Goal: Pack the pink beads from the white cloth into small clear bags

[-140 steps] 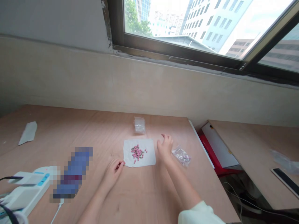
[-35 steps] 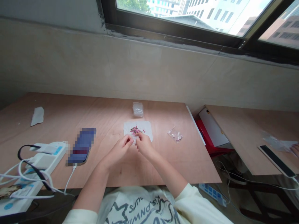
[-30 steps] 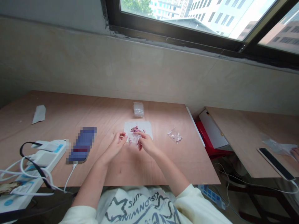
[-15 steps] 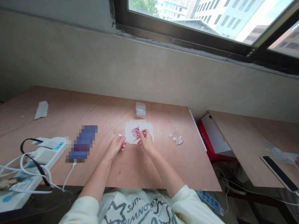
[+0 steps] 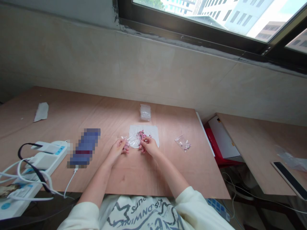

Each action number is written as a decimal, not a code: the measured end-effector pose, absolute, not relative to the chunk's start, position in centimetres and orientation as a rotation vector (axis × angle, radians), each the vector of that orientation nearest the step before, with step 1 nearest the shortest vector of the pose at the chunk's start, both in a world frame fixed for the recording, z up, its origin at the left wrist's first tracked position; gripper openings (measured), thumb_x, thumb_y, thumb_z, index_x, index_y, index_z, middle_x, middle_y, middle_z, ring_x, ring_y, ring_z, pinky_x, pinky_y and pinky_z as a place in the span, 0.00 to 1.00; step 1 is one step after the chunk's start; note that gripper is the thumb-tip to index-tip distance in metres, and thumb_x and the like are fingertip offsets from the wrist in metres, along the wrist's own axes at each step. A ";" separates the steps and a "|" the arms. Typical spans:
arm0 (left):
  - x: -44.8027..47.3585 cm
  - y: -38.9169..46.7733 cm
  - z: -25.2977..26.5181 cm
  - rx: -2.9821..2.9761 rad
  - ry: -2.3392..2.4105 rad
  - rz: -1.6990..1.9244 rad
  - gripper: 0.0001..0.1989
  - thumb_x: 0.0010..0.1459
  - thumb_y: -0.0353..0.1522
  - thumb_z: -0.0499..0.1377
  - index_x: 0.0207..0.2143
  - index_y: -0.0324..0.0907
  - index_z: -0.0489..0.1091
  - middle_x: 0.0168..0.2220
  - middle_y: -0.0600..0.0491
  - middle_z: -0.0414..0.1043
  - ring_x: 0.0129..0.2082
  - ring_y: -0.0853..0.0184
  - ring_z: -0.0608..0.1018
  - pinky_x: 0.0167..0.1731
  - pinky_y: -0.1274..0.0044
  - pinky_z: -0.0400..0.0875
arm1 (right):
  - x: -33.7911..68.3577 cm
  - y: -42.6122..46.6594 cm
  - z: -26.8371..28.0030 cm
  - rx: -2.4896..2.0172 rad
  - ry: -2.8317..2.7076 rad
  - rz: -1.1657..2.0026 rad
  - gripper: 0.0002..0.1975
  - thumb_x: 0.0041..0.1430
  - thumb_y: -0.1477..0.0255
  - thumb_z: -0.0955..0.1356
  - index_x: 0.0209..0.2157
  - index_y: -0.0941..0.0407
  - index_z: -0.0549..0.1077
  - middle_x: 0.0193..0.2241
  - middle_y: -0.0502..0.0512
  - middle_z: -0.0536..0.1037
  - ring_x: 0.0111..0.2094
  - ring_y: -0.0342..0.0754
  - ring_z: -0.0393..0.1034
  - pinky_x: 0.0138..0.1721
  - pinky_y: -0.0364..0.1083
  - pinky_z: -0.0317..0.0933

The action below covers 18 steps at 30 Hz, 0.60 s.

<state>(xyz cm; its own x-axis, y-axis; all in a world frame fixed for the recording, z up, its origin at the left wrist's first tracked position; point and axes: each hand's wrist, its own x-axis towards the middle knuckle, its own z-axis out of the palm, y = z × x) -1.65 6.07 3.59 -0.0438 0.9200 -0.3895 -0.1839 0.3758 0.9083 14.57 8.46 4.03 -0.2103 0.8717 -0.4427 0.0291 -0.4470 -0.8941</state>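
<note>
My left hand (image 5: 118, 148) is closed on a small clear plastic bag (image 5: 132, 141), with pink beads (image 5: 125, 148) showing at its fingertips. The bag stretches across the left part of a white sheet (image 5: 154, 130) toward my other hand. On the sheet lies a loose pile of small pink and dark red beads (image 5: 142, 134). My right hand (image 5: 150, 145) is at the pile's near edge, thumb and fingers pinched together. Whether those fingers hold a bead or the bag's edge is hidden.
A stack of clear bags (image 5: 145, 113) lies behind the sheet, and a clear bag with some beads (image 5: 183, 143) to its right. Leftward are a blurred-out phone (image 5: 85, 148), a power strip (image 5: 51, 156) with cables and a paper scrap (image 5: 41, 111).
My right hand has come down slightly, nearer the sheet. More pink beads show spread on the sheet, and the clear bag now lies stretched between my hands. My left hand stays about where it was.
</note>
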 end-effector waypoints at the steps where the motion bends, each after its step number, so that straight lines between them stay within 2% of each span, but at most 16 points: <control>1: -1.8 6.0 3.6 0.738 1.290 1.063 0.17 0.42 0.41 0.58 0.27 0.37 0.60 0.20 0.59 0.65 0.17 0.76 0.70 0.18 0.82 0.69 | 14.6 8.5 3.9 -1.417 -1.093 1.730 0.11 0.43 0.66 0.66 0.23 0.57 0.60 0.13 0.45 0.69 0.09 0.36 0.58 0.09 0.36 0.53; 6: -2.0 5.5 4.3 0.690 1.265 1.090 0.14 0.44 0.38 0.58 0.28 0.37 0.61 0.25 0.57 0.66 0.22 0.75 0.73 0.26 0.79 0.72 | 14.8 8.5 3.4 -1.392 -1.075 1.740 0.11 0.42 0.67 0.66 0.23 0.58 0.61 0.14 0.46 0.70 0.10 0.36 0.59 0.10 0.36 0.55; 10: -1.7 5.4 5.0 0.706 1.263 1.077 0.13 0.43 0.37 0.59 0.26 0.37 0.60 0.24 0.58 0.65 0.23 0.74 0.73 0.28 0.78 0.72 | 15.1 8.5 3.3 -1.348 -1.033 1.774 0.11 0.42 0.67 0.66 0.22 0.58 0.61 0.13 0.46 0.70 0.10 0.37 0.60 0.11 0.37 0.56; 14: -1.4 5.8 5.5 0.758 1.260 1.082 0.15 0.41 0.39 0.59 0.24 0.38 0.59 0.20 0.60 0.64 0.21 0.74 0.73 0.26 0.79 0.72 | 15.3 8.5 3.6 -1.324 -1.000 1.789 0.10 0.42 0.68 0.66 0.21 0.59 0.62 0.12 0.46 0.69 0.10 0.37 0.61 0.12 0.37 0.56; 18: -1.2 6.3 6.0 0.790 1.333 1.074 0.14 0.43 0.39 0.59 0.23 0.38 0.59 0.16 0.62 0.61 0.16 0.76 0.70 0.19 0.81 0.71 | 15.4 8.6 3.8 -1.304 -0.975 1.818 0.08 0.43 0.70 0.66 0.21 0.59 0.62 0.12 0.47 0.69 0.11 0.38 0.61 0.12 0.37 0.56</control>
<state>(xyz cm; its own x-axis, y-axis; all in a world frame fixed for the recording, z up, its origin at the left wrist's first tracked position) -1.22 6.27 5.95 -0.0791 0.9298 -0.3594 -0.1538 0.3448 0.9260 15.43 8.59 3.76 -0.2607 0.8570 -0.4446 -0.1035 -0.4826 -0.8697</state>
